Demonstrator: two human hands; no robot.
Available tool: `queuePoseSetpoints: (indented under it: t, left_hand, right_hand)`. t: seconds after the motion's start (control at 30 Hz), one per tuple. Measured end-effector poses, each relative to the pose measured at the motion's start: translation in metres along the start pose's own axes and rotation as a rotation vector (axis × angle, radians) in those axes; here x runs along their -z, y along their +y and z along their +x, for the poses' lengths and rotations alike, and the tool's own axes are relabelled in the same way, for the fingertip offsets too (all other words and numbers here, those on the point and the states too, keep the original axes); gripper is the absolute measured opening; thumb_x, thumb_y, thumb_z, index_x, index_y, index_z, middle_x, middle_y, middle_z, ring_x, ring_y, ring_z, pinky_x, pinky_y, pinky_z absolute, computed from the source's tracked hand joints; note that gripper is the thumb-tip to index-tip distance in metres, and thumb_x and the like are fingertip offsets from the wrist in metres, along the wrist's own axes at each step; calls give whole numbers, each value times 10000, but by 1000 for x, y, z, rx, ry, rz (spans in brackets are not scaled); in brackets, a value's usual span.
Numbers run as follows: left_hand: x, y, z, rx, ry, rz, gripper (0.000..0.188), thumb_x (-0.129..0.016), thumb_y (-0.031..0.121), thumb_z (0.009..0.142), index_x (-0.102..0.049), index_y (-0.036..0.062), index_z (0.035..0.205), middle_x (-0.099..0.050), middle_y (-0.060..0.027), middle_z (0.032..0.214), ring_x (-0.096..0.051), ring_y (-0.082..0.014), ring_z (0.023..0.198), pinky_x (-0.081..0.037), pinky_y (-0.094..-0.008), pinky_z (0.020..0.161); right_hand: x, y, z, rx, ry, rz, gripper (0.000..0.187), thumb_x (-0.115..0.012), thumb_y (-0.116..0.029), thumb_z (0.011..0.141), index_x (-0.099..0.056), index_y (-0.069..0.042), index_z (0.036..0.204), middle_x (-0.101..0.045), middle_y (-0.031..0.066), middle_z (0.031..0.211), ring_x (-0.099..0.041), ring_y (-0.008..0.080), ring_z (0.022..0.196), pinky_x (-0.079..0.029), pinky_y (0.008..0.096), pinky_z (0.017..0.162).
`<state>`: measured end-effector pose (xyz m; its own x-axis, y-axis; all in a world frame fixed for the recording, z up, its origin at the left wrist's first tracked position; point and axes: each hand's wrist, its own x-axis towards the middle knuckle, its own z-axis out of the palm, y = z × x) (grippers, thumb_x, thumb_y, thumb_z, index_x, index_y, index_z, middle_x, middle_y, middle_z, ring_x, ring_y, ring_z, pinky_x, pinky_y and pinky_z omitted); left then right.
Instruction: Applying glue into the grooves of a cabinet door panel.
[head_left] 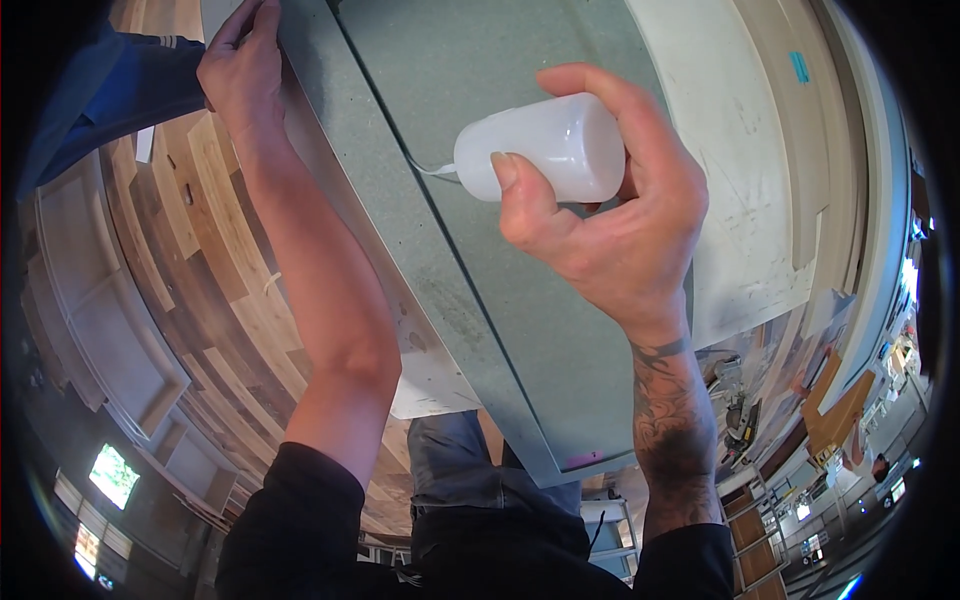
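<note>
My right hand (620, 200) is wrapped around a white translucent squeeze bottle (540, 150), held tipped on its side with its base toward the right. Its thin curved nozzle (435, 170) points left and reaches the dark groove (430, 205) running lengthwise along a grey-green board (560, 310). Whether liquid is coming out cannot be made out. At the far left, my left hand (245, 75) is closed on the board's edge, fingers bent and pressed together; the fingertips are partly hidden. A pale panel (435, 395) lies beneath the grey-green board.
Long pale boards (800, 150) lie along the right, one bearing a blue tape piece (799, 67). Blue fabric (130, 90) is at the upper left, above wood-plank flooring (190, 250). Pale shelf-like frames (110, 300) stand left. Tools (742, 425) lie low on the right.
</note>
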<state>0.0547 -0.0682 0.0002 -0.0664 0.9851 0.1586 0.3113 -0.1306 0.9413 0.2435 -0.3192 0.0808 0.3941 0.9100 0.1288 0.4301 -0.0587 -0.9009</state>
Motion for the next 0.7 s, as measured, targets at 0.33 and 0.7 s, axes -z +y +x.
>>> queuePoseSetpoints:
  t: [0.33,0.7]
  left_hand:
    - [-1,13,-5,-23,-20,78,288,-688,119,970,-723,-29,1214,-721,-88,1106,-637,-135,1007,-471,-231,913]
    - [-1,8,-3,-35,-25,55,292,-695,129,965,-725,-30,1208,-727,-86,1101,-647,-137,1002,-481,-234,912]
  right_hand:
    - [3,-3,-10,-1,-17,9,511,-790,-64,768,-623,11,1245,-670,71,997,-696,136,884,-577,270,748]
    - [9,-6,-20,1,-28,-34,515,-784,-50,755,-626,8,1242,-673,69,996,-700,136,884,-578,269,750]
